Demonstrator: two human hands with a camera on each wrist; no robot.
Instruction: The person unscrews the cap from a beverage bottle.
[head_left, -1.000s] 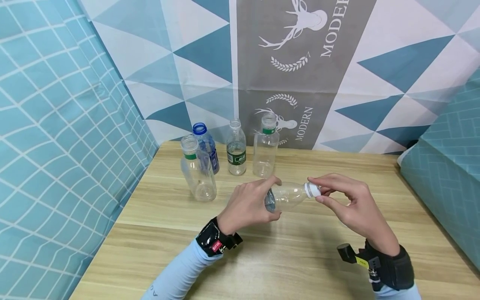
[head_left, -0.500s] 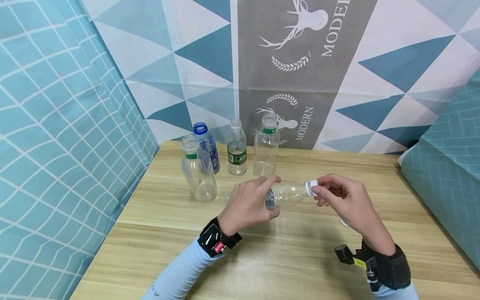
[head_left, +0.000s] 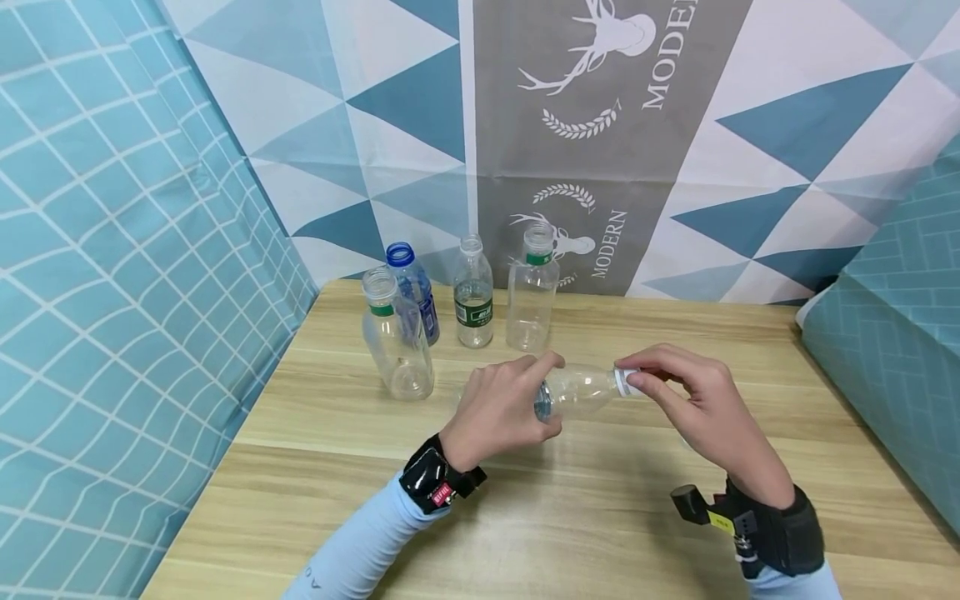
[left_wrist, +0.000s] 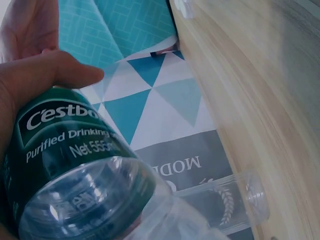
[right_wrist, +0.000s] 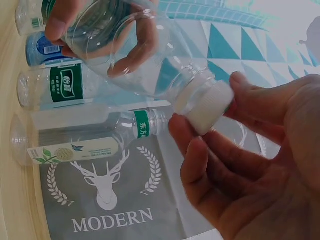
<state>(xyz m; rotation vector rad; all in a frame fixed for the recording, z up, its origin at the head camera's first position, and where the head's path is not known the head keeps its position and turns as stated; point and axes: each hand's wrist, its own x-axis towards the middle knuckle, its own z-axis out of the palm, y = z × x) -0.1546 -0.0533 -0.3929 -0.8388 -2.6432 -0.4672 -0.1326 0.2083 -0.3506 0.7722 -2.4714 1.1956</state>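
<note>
A clear plastic water bottle (head_left: 588, 389) lies sideways in the air above the table, its neck towards the right. My left hand (head_left: 502, 408) grips it round the green label (left_wrist: 65, 135), near the base end. With thumb and fingers, my right hand (head_left: 693, 408) pinches the white cap (right_wrist: 210, 107) at the bottle's mouth. The cap sits against the neck; how tightly it is screwed cannot be told. Part of the bottle's base end is hidden behind the left hand in the head view.
Several capless bottles stand at the back left: a clear bottle (head_left: 401, 358) in front, a blue bottle (head_left: 422, 304), a green-labelled bottle (head_left: 473, 312) and another clear bottle (head_left: 531, 308). Patterned cloth (head_left: 405, 125) backs the wooden table (head_left: 600, 525). A teal-covered block (head_left: 892, 333) borders the right side.
My right fingers have shifted round the cap: they curled over it half a second ago and now reach straighter along it. The left hand and the bottle have barely moved.
</note>
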